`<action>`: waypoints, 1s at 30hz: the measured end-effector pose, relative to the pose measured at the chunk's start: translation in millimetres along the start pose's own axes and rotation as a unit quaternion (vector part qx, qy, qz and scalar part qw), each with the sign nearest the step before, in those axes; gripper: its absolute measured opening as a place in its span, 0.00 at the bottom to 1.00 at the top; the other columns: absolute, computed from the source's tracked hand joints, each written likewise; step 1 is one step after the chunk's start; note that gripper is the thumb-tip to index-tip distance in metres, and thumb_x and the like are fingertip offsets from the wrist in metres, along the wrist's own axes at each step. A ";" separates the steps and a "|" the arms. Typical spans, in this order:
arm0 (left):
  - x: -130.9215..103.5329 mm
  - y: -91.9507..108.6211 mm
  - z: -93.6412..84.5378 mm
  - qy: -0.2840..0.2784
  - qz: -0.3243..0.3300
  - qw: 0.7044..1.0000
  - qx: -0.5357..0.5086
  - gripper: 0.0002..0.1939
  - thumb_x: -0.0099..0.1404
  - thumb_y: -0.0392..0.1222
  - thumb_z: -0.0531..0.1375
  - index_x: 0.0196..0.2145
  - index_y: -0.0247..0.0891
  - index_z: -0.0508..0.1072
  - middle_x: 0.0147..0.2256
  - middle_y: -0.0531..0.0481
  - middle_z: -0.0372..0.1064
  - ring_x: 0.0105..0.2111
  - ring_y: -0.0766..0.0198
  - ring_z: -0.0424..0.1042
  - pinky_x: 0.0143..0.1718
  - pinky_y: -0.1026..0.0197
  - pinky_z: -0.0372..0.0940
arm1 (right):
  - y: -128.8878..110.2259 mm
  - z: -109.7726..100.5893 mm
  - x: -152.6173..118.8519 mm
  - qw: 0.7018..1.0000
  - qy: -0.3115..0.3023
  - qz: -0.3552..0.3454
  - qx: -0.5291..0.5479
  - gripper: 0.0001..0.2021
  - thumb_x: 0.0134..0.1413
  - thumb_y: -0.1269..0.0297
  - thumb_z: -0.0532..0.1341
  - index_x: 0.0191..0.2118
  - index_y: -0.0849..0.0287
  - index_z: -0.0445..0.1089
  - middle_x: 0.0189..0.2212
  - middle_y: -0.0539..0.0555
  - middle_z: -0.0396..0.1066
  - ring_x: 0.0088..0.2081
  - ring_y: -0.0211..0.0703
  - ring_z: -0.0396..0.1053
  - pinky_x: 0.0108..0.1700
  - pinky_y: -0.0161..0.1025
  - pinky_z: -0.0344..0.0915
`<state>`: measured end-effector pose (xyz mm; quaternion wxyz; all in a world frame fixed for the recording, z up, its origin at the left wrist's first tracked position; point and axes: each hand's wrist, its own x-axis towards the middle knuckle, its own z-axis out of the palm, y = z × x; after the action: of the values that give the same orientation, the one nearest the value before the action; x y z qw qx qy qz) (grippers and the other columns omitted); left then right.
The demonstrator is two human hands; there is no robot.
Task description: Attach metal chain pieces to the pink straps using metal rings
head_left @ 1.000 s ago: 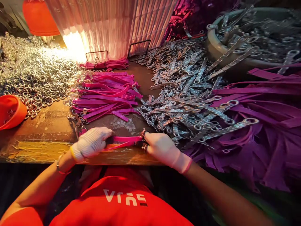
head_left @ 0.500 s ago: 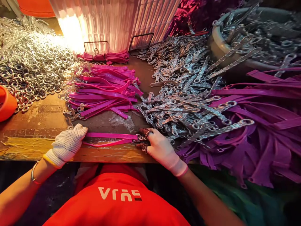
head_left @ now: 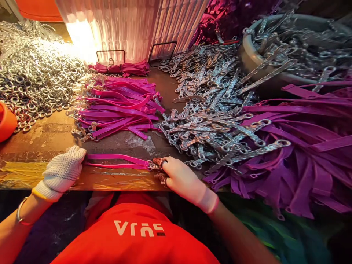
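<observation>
A pink strap (head_left: 118,157), doubled into two strands, stretches between my gloved hands above the table's front edge. My left hand (head_left: 65,165), in a dotted white glove, is closed round the strap's left end. At the other end, my right hand (head_left: 176,174), in a white glove with dark brown fingertips, pinches the metal link (head_left: 151,165) joined to the strap. Its fingers partly cover the link. Beyond my hands lies a pile of pink straps (head_left: 118,110) with metal rings at their left ends.
Loose metal rings (head_left: 35,80) are heaped at the left beside an orange container (head_left: 7,121). Twisted metal links (head_left: 211,121) spread at the right, near a grey tub (head_left: 253,55). Purple straps (head_left: 299,161) overhang the front right edge. A ribbed translucent panel (head_left: 132,29) stands behind.
Both hands have shifted left with the strap, my left hand further than my right. The strap's two strands now lie closer to parallel.
</observation>
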<state>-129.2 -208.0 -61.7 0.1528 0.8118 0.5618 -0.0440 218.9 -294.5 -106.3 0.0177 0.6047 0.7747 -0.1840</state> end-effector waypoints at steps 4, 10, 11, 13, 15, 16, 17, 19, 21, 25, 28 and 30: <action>7.7 40.9 11.4 -0.047 -0.108 0.861 -0.494 0.16 0.68 0.52 0.54 0.36 0.35 0.72 0.23 0.51 0.64 0.19 0.69 0.59 0.18 0.68 0.53 | 10.6 -28.8 30.9 0.992 0.101 0.032 -0.066 0.14 0.60 0.66 0.58 0.48 0.63 0.74 0.45 0.63 0.73 0.46 0.53 0.66 0.45 0.45 0.60; 41.0 105.8 38.7 -0.235 -0.196 0.461 -0.833 0.24 0.72 0.54 0.49 0.41 0.29 0.71 0.27 0.43 0.72 0.17 0.68 0.66 0.14 0.69 0.56 | 25.2 -33.7 84.3 0.971 0.093 0.102 -0.195 0.12 0.53 0.76 0.56 0.39 0.69 0.76 0.38 0.71 0.74 0.43 0.61 0.66 0.40 0.50 0.58; 43.1 108.8 41.3 -0.247 -0.182 0.439 -0.845 0.24 0.71 0.55 0.49 0.42 0.28 0.71 0.27 0.42 0.72 0.18 0.66 0.67 0.15 0.68 0.58 | 28.5 -31.8 86.2 0.972 0.092 0.098 -0.193 0.13 0.52 0.76 0.55 0.39 0.69 0.76 0.37 0.71 0.74 0.43 0.61 0.66 0.41 0.50 0.59; 43.7 110.0 45.3 -0.261 -0.160 0.417 -0.856 0.22 0.69 0.52 0.52 0.43 0.28 0.72 0.29 0.41 0.73 0.19 0.65 0.69 0.15 0.68 0.59 | 34.9 -28.6 84.8 0.974 0.108 0.102 -0.173 0.12 0.52 0.75 0.55 0.37 0.69 0.76 0.35 0.70 0.74 0.42 0.62 0.67 0.41 0.51 0.60; 41.8 108.7 48.7 -0.267 -0.149 0.422 -0.854 0.17 0.65 0.45 0.58 0.45 0.29 0.71 0.32 0.41 0.74 0.20 0.65 0.70 0.15 0.69 0.56 | 37.1 -26.9 79.4 0.973 0.168 0.109 -0.111 0.12 0.52 0.74 0.55 0.38 0.68 0.75 0.37 0.69 0.73 0.44 0.63 0.67 0.44 0.54 0.62; 40.7 108.0 50.4 -0.265 -0.150 0.430 -0.850 0.16 0.62 0.41 0.60 0.46 0.30 0.71 0.33 0.42 0.74 0.20 0.66 0.70 0.15 0.70 0.55 | 35.1 -26.5 76.0 0.971 0.206 0.102 -0.065 0.13 0.51 0.74 0.55 0.40 0.67 0.75 0.40 0.69 0.73 0.46 0.63 0.67 0.46 0.55 0.62; 39.8 107.7 52.0 -0.260 -0.153 0.442 -0.845 0.17 0.59 0.37 0.61 0.47 0.32 0.71 0.35 0.43 0.74 0.20 0.67 0.70 0.15 0.70 0.55 | 30.6 -26.2 72.3 0.967 0.238 0.086 -0.009 0.14 0.51 0.74 0.55 0.43 0.66 0.74 0.43 0.68 0.73 0.48 0.62 0.67 0.48 0.55 0.63; 38.7 108.1 54.2 -0.234 -0.149 0.472 -0.837 0.19 0.58 0.34 0.63 0.48 0.33 0.70 0.37 0.44 0.73 0.20 0.69 0.69 0.17 0.70 0.55 | 14.8 -25.5 64.7 0.958 0.257 0.034 0.124 0.18 0.52 0.75 0.54 0.47 0.62 0.71 0.45 0.63 0.74 0.48 0.56 0.69 0.50 0.51 0.64; 38.1 110.3 54.5 -0.191 -0.117 0.523 -0.822 0.19 0.60 0.37 0.64 0.49 0.33 0.70 0.34 0.45 0.73 0.19 0.72 0.66 0.16 0.71 0.53 | -6.6 -24.1 58.3 0.941 0.224 -0.017 0.255 0.17 0.54 0.74 0.53 0.49 0.58 0.70 0.42 0.57 0.75 0.44 0.49 0.71 0.49 0.45 0.67; 38.2 119.3 51.9 -0.119 -0.035 0.596 -0.793 0.21 0.63 0.44 0.63 0.52 0.32 0.73 0.32 0.45 0.73 0.23 0.72 0.66 0.20 0.72 0.57 | -42.7 -19.1 55.7 0.901 0.119 -0.059 0.413 0.14 0.58 0.66 0.57 0.50 0.57 0.70 0.42 0.54 0.76 0.43 0.44 0.73 0.47 0.40 0.69; 41.7 125.0 54.7 -0.107 -0.029 0.546 -0.831 0.21 0.59 0.43 0.65 0.50 0.32 0.75 0.40 0.42 0.74 0.32 0.66 0.71 0.31 0.67 0.66 | -52.3 -15.5 59.9 0.863 0.087 -0.041 0.496 0.15 0.56 0.65 0.59 0.49 0.57 0.71 0.43 0.53 0.76 0.44 0.44 0.73 0.46 0.40 0.70; 45.4 124.7 60.4 -0.125 -0.056 0.490 -0.861 0.18 0.58 0.42 0.65 0.45 0.32 0.76 0.38 0.43 0.74 0.30 0.67 0.70 0.30 0.67 0.65 | -52.7 -14.5 61.4 0.836 0.121 -0.012 0.535 0.15 0.53 0.66 0.60 0.48 0.57 0.71 0.43 0.53 0.76 0.45 0.45 0.73 0.46 0.40 0.71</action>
<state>8.8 -225.4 -105.3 0.8415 0.2292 0.3392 0.3527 155.5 -243.5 -94.2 -0.4045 0.5281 0.5583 -0.4958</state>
